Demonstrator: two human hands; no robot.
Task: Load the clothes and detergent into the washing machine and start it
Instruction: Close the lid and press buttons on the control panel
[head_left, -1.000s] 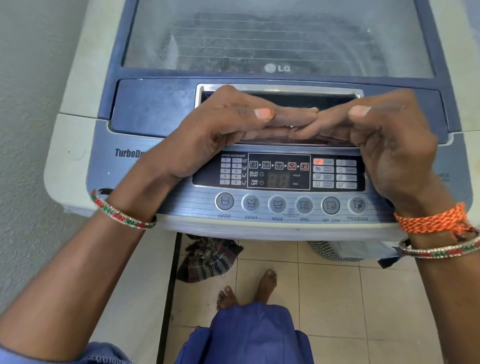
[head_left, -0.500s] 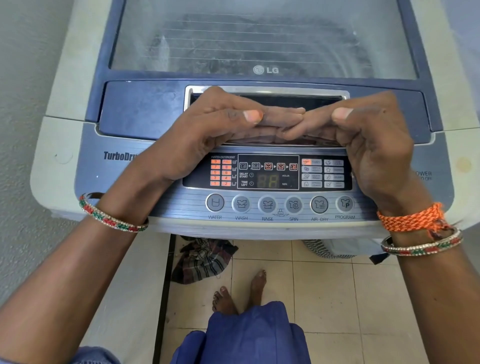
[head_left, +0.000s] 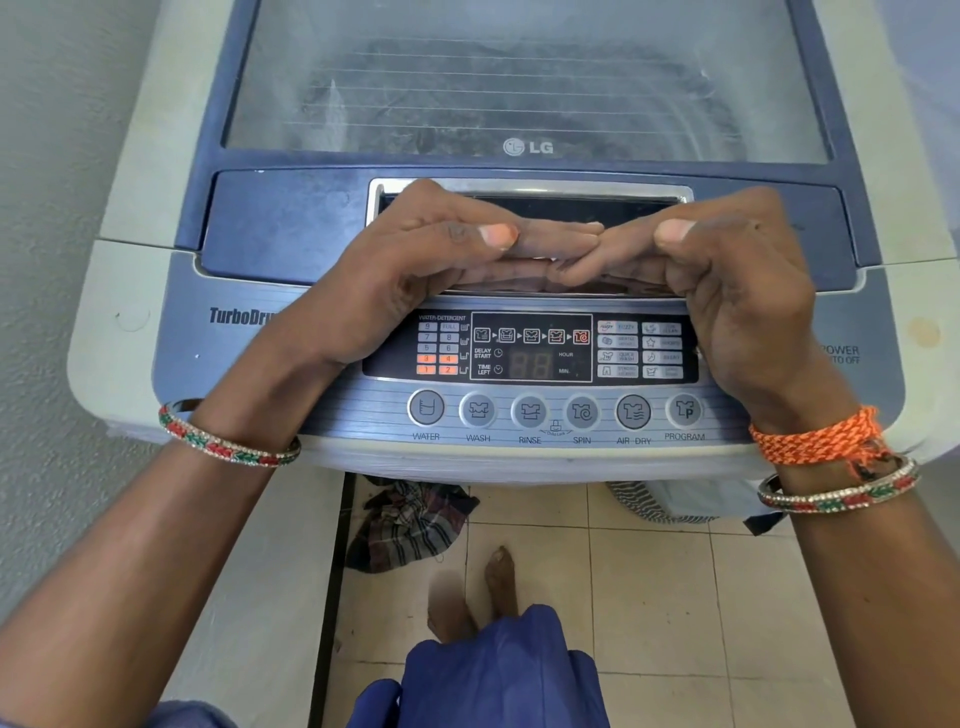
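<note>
Two hands (head_left: 571, 260), one washing machine (head_left: 156, 322), six buttons (head_left: 530, 411), two bangles (head_left: 228, 447).

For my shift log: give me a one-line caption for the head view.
Both hands, left and right, grip the lid handle of the closed washer, control panel lit.

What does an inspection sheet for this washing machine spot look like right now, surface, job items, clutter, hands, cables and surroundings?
Surface: washing machine top, glass lid down; dim shapes show through it, contents unclear.
Job's things: control panel lit, orange lights at water levels 1 to 4 and the last cycle icon; time display blurred. Detergent: nothing seen.
Clutter: checked cloth on the floor under the front edge; striped fabric to its right.
Grips: left hand and right hand, fingers curled into the lid handle recess, fingertips meeting.
Cables: nothing seen.
Surroundings: textured wall on the left, tiled floor, bare feet below.
</note>
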